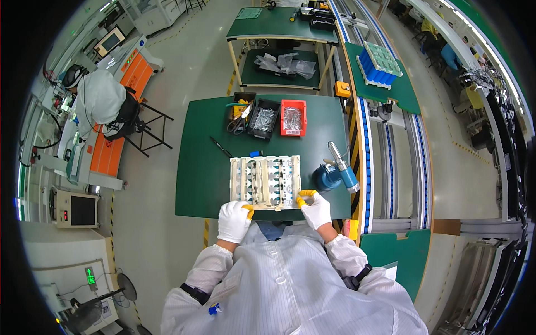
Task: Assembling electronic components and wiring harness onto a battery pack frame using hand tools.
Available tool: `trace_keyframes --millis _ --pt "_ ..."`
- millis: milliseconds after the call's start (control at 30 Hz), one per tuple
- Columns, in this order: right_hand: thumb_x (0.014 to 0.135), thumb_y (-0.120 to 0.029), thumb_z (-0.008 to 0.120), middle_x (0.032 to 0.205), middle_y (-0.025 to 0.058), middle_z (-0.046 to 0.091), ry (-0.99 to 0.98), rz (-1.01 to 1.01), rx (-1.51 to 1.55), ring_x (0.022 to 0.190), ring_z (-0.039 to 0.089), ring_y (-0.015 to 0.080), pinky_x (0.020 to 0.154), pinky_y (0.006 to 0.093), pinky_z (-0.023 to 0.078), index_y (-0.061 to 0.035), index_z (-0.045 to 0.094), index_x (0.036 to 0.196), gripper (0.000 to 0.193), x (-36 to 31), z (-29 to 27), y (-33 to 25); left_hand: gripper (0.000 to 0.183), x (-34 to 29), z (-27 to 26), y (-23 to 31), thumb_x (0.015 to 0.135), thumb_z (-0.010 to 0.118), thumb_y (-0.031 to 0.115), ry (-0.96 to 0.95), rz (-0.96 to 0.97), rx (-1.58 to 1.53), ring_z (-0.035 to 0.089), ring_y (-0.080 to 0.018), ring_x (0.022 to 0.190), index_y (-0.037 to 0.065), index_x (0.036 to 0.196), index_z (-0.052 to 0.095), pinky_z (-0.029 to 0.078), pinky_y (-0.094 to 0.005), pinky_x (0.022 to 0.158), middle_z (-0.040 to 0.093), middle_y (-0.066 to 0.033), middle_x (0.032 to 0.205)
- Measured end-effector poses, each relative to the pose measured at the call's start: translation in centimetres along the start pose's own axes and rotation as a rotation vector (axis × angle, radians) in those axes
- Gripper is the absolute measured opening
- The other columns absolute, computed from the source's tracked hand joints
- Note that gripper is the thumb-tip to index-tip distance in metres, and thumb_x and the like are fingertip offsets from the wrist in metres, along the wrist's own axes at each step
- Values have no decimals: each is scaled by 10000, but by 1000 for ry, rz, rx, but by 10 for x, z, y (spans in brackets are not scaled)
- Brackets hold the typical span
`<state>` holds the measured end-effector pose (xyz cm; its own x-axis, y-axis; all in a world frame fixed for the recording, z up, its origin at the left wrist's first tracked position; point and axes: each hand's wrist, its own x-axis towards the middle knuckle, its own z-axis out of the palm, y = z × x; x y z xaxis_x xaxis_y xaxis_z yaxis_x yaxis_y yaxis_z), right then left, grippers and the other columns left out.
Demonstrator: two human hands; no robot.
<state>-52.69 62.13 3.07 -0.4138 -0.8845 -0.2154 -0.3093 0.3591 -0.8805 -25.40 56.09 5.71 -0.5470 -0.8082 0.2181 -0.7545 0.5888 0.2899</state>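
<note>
A: Start at the hands. State?
B: Left hand (234, 221), white glove with yellow fingertips, below centre of frame: fingers curled at the lower left corner of the cream frame (263, 181). Grip or mere contact: cannot tell. Right hand (315, 210), gloved alike: fingers bent, tips at the frame's lower right edge. Whether it clasps that edge: cannot tell.
A: Position of the cream frame?
B: Centre of the picture, flat on the green table (201, 173), near its lower edge. Pale lengthwise bars, dark strips between them.
A: Immediately around it?
B: Small blue object (256, 153) just above its top edge; black pen (220, 147) lying slantwise to the upper left. Right of it, a blue-and-silver tool (349, 177), tilted, beside a blue rounded base (325, 178).
A: Further up the table?
B: Three bins in a row, upper centre: black bin (244, 96) with yellow-handled tools, black bin (259, 134) and red bin (293, 133), both with small metal parts.
A: Outermost?
B: Upper right, a blue block stack (375, 68) with pale green top. Top centre, a second green table (262, 27). Upper left, a seated person (103, 97) in white, beside an orange-panelled bench (111, 153).
</note>
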Motion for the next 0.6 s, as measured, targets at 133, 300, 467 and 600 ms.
trace_keyframes --millis 133,300,467,600 --pt "824 -157 751 886 85 747 62 14 -101 754 707 214 712 311 544 -87 730 1035 224 -2 -2 -16 376 14 -8 5 807 759 217 94 -242 -15 612 -304 1061 67 1139 668 477 -435 944 642 -92 1174" --pt "815 -214 733 945 101 747 78 -9 -225 886 711 304 801 376 552 -118 721 1033 238 -5 8 -27 638 10 52 -56 862 802 219 18 -948 -627 635 -257 1087 18 1393 511 511 -359 953 616 -174 1291" --pt "799 -192 749 935 101 726 158 14 -225 889 699 319 802 387 546 -104 694 1004 230 -3 28 -21 640 14 57 -75 889 785 180 57 -854 -844 618 -236 1145 -29 1416 488 506 -343 970 599 -131 1307" --pt "799 -188 776 1050 118 671 292 -5 -315 827 687 287 766 366 540 -64 674 1078 322 -12 24 -3 522 53 -1 -26 751 823 248 -56 0 -229 543 -334 1173 104 1232 681 434 -435 1036 564 -109 1303"
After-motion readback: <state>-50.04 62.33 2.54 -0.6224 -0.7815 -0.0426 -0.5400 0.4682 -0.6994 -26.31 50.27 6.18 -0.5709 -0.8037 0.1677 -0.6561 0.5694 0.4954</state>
